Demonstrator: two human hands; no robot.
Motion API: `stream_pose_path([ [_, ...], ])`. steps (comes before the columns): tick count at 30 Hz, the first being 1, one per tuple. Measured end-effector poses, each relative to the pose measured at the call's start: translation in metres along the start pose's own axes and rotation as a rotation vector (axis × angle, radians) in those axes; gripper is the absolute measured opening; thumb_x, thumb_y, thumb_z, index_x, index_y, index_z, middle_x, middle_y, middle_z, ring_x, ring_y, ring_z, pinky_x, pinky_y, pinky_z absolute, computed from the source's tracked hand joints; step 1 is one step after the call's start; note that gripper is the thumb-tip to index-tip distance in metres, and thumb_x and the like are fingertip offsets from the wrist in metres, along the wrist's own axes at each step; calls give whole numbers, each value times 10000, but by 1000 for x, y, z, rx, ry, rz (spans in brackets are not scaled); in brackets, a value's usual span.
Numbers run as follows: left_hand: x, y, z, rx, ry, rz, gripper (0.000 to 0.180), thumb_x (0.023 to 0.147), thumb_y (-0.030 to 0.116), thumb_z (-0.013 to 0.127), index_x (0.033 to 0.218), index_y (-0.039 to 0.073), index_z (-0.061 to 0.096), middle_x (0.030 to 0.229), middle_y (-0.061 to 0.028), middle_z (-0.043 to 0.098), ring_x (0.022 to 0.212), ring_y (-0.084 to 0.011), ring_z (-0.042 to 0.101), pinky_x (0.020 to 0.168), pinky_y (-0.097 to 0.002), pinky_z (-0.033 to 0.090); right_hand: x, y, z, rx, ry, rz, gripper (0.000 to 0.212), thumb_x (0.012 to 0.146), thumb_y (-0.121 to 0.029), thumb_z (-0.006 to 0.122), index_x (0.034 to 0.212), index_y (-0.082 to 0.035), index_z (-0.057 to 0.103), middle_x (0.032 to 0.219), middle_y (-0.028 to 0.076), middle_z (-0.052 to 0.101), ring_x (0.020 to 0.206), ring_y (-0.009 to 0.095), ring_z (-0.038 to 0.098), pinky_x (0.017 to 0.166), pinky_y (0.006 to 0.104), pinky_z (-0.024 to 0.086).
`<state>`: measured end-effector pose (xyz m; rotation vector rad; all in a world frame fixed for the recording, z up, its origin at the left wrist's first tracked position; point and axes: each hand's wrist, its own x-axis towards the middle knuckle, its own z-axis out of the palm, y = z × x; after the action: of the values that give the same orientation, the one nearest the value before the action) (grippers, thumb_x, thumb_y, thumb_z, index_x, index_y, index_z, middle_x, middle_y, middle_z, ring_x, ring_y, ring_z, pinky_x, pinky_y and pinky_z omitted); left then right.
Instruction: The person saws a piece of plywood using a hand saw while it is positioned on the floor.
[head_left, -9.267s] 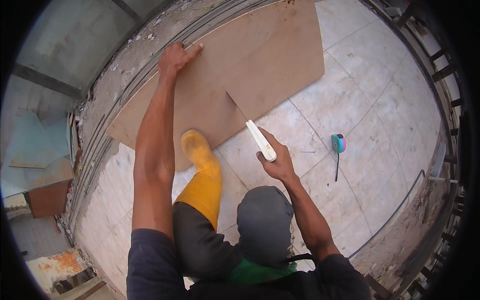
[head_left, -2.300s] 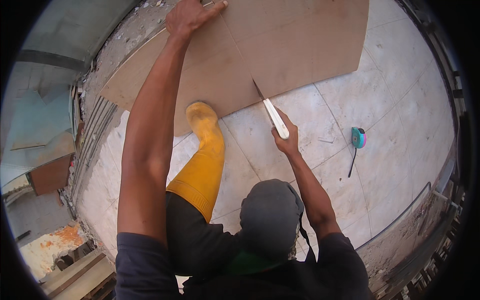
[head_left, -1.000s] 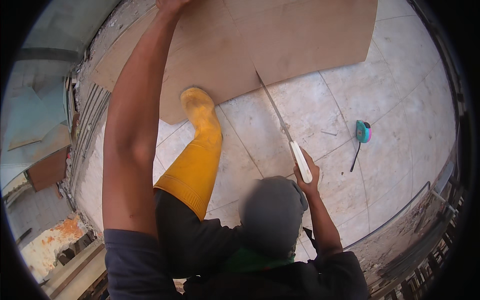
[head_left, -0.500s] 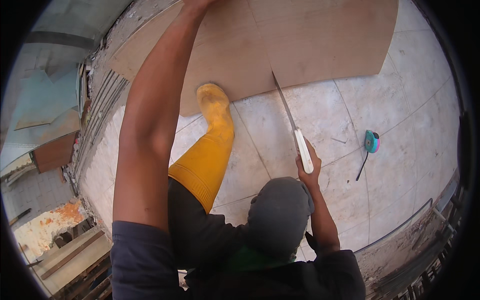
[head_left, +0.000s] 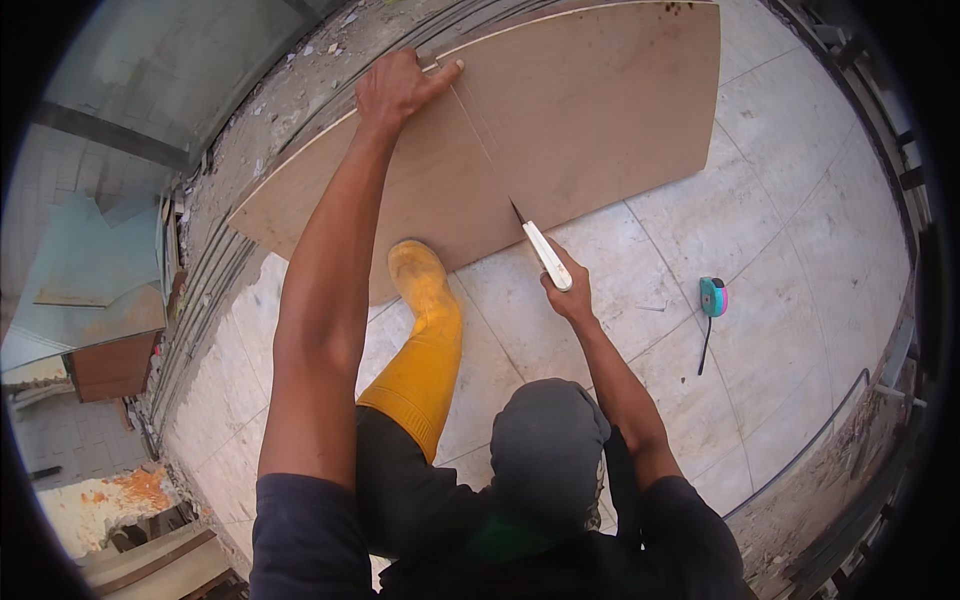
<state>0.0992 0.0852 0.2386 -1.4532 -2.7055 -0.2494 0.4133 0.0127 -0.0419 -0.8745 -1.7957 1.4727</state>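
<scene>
A brown plywood board (head_left: pixel 590 110) stretches across the far side of the floor. My left hand (head_left: pixel 395 90) grips its far edge, thumb lying along the surface beside a notch and a thin straight line. In my right hand (head_left: pixel 570 288) is a handsaw (head_left: pixel 546 256) with a white handle, close to the board's near edge. Only a short, dark stretch of the blade shows over the board; I cannot tell how much of it is below. My yellow rubber boot (head_left: pixel 425 290) rests its toe on the near part of the board, left of the saw.
On the pale tiled floor (head_left: pixel 770 370), to the right, lies a teal tape measure (head_left: pixel 713 297) with a black strap. A small nail-like piece (head_left: pixel 652 308) lies nearby. Glass sheets (head_left: pixel 90 250) and a brown panel (head_left: pixel 115 365) are at the left, beyond a rubble strip.
My right hand has pushed the saw forward, so its handle is now near the board's edge and less blade shows. The view has shifted, bringing my left hand and the far edge into sight.
</scene>
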Motion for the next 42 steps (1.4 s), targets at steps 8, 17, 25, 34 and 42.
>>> stream_pose_path([
  [8, -4, -5, -5, -31, -55, -104, 921, 752, 791, 598, 1249, 20, 683, 1228, -212, 697, 1177, -361, 651, 968, -482, 500, 0, -5, -12, -53, -7, -67, 720, 769, 18, 631, 1460, -170, 551, 1276, 179, 685, 1066, 316, 715, 912, 352, 546],
  [17, 36, -27, 45, -2, -13, -95, 889, 714, 796, 630, 1197, 53, 698, 1200, -200, 708, 1167, -346, 657, 953, -479, 503, -139, -34, -67, -101, -52, 168, 682, 781, 11, 643, 1449, -92, 548, 1262, 216, 678, 1022, 334, 727, 864, 344, 556],
  [25, 51, -20, 33, -41, -84, -126, 805, 770, 667, 622, 1168, -24, 725, 1200, -284, 686, 1166, -393, 658, 975, -459, 515, -196, -50, -104, -254, -36, 111, 636, 793, 5, 624, 1424, 10, 544, 1237, 201, 708, 979, 266, 756, 857, 304, 563],
  [34, 55, -25, 44, -32, -64, -93, 799, 780, 673, 612, 1166, -18, 726, 1215, -274, 684, 1176, -391, 652, 980, -463, 509, -126, -15, -53, -74, -25, 105, 678, 784, 33, 635, 1450, -59, 542, 1230, 219, 694, 897, 260, 741, 809, 306, 552],
  [42, 44, -20, 35, -3, -67, -79, 795, 792, 674, 622, 1171, -18, 724, 1224, -267, 683, 1176, -387, 651, 973, -470, 512, -121, -30, -58, -136, -3, 58, 651, 792, 25, 596, 1437, -51, 550, 1167, 190, 724, 859, 213, 737, 796, 292, 548],
])
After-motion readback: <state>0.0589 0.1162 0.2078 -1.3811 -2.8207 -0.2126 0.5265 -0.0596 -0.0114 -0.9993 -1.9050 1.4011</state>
